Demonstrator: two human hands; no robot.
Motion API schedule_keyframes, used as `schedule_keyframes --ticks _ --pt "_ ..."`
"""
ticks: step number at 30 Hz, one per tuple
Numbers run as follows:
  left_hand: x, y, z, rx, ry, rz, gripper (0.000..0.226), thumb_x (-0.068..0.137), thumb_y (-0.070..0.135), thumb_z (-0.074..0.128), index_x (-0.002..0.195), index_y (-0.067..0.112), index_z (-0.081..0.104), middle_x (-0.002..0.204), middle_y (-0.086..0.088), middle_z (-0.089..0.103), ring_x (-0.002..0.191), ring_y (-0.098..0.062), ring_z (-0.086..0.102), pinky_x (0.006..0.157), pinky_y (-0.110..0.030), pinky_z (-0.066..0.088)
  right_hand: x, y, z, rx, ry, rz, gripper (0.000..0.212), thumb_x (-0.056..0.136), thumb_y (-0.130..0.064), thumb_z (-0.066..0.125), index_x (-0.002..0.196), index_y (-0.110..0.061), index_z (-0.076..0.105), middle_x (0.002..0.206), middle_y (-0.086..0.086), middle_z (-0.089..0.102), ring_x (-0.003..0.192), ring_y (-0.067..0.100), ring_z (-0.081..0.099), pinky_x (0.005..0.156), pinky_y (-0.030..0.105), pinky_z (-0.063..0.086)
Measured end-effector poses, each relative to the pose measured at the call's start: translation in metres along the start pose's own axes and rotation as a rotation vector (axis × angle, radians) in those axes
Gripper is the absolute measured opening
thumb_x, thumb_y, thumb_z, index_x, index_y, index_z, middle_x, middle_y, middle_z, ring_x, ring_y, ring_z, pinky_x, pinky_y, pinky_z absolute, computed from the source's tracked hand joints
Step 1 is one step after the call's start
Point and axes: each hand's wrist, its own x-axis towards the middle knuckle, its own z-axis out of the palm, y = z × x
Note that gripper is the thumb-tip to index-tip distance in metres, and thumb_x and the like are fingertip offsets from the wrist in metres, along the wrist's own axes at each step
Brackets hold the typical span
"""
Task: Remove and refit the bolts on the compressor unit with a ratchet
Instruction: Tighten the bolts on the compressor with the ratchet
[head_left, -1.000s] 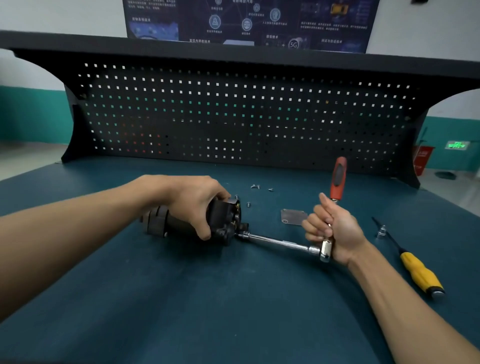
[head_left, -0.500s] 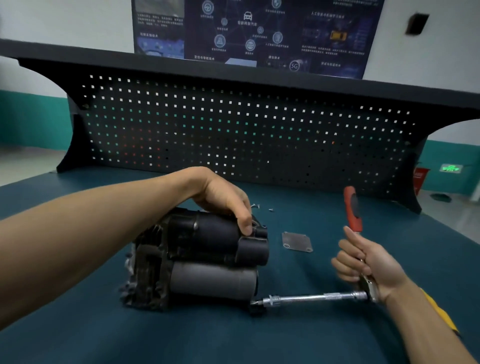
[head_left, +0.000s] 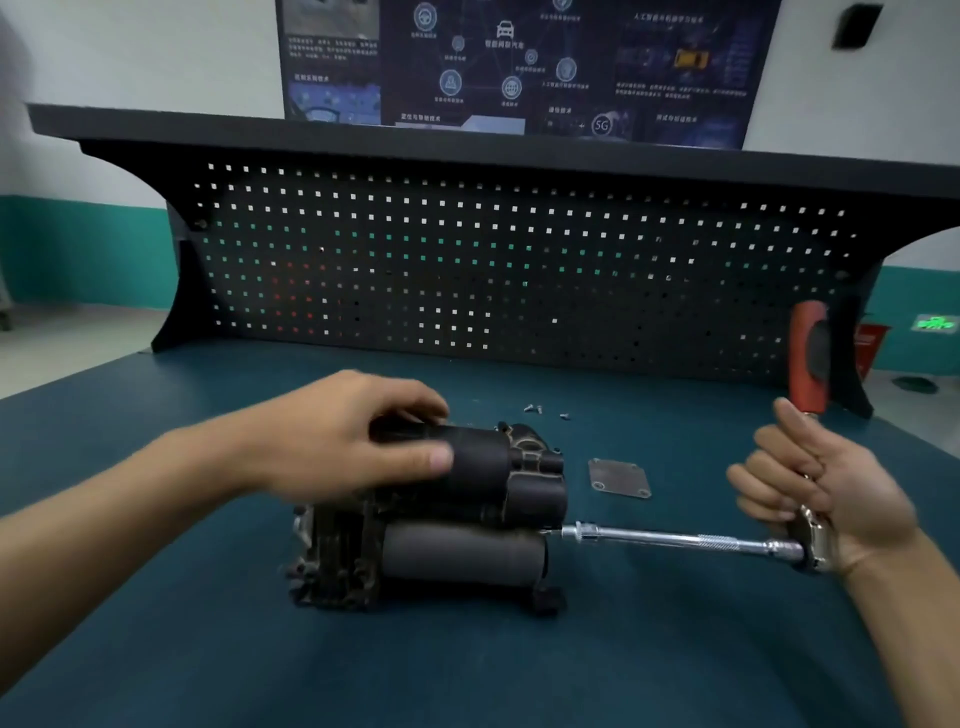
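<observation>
The single view comes from a wide-angle camera worn on the person's head, looking forward and down over the dark teal bench top (head_left: 519, 675). Both bare forearms enter from the lower corners, and the left hand (head_left: 358, 441) and right hand (head_left: 831, 493) reach into mid-frame. The black, grimy metal compressor unit (head_left: 457, 556) therefore sits close, just below centre. Beyond it the camera squarely faces the black perforated steel back panel (head_left: 519, 270), and the dark blue wall poster (head_left: 519, 62) is cut off by the top edge. The lens bows the long black shelf (head_left: 467, 145) above the panel.
</observation>
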Motion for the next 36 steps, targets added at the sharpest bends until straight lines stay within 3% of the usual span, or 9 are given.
schedule_keyframes --ticks 3,6,9,12,17,20,24,36 --pt "-0.011 0.007 0.016 0.120 0.038 0.039 0.079 0.065 0.081 0.063 0.132 0.040 0.053 0.118 0.028 0.059 0.111 0.007 0.053 0.098 -0.021 0.044 -0.004 -0.007 0.006 0.016 -0.019 0.032 0.048 0.112 -0.035 0.012 0.076 -0.015 0.037 0.053 -0.001 0.022 0.068 0.026 0.030 0.064 0.040 0.021" --pt "-0.006 0.008 0.026 0.055 0.088 0.039 0.083 0.059 0.078 0.070 0.132 0.042 0.053 0.120 0.028 0.058 0.115 0.003 0.052 0.102 -0.028 0.043 0.002 -0.015 0.017 -0.046 0.019 -0.013 0.050 0.111 -0.036 0.022 0.067 -0.017 0.036 0.048 0.000 0.017 0.059 0.023 0.028 0.058 0.036 0.023" --pt "-0.004 0.006 0.029 -0.133 0.149 0.040 0.075 0.058 0.066 0.081 0.125 0.038 0.063 0.120 0.022 0.066 0.115 -0.002 0.060 0.101 -0.034 0.048 0.021 -0.012 0.031 -0.384 0.315 -0.158 0.054 0.101 -0.043 0.041 0.053 -0.025 0.024 0.040 -0.004 0.011 0.047 0.013 0.016 0.042 0.026 0.017" --pt "-0.004 0.000 0.033 -0.316 0.184 0.044 0.060 0.063 0.047 0.093 0.116 0.032 0.070 0.118 0.018 0.070 0.112 -0.004 0.065 0.101 -0.032 0.051 0.047 0.000 0.046 -0.475 0.360 -0.178 0.055 0.098 -0.044 0.043 0.052 -0.026 0.019 0.040 -0.005 0.010 0.046 0.013 0.012 0.040 0.023 0.015" --pt "-0.003 -0.004 0.039 -0.408 0.262 0.041 0.040 0.064 0.038 0.086 0.100 0.026 0.077 0.117 0.016 0.072 0.111 -0.001 0.066 0.102 -0.026 0.049 0.072 0.012 0.051 -0.458 0.326 -0.140 0.055 0.098 -0.044 0.043 0.052 -0.026 0.019 0.041 -0.005 0.010 0.047 0.013 0.011 0.041 0.023 0.013" --pt "-0.001 -0.006 0.041 -0.424 0.295 0.043 0.036 0.066 0.035 0.084 0.098 0.020 0.079 0.114 0.013 0.074 0.109 -0.003 0.068 0.103 -0.032 0.050 0.076 0.015 0.046 -0.429 0.329 -0.152 0.056 0.099 -0.043 0.044 0.052 -0.025 0.018 0.041 -0.005 0.009 0.046 0.012 0.011 0.039 0.022 0.015" --pt "0.003 -0.006 0.044 -0.380 0.347 0.022 0.031 0.069 0.043 0.088 0.096 0.030 0.079 0.111 0.015 0.074 0.108 -0.009 0.068 0.102 -0.045 0.050 0.079 0.017 0.046 -0.429 0.331 -0.150 0.056 0.100 -0.042 0.044 0.052 -0.025 0.019 0.041 -0.005 0.010 0.045 0.012 0.012 0.038 0.021 0.017" --pt "0.006 -0.009 0.054 -0.225 0.478 0.083 0.038 0.070 0.065 0.070 0.104 0.047 0.070 0.109 0.028 0.071 0.108 -0.006 0.064 0.093 -0.047 0.052 0.075 0.002 0.053 -0.501 0.386 -0.141 0.059 0.098 -0.043 0.046 0.045 -0.024 0.032 0.034 -0.007 0.025 0.037 0.009 0.027 0.035 0.019 0.024"
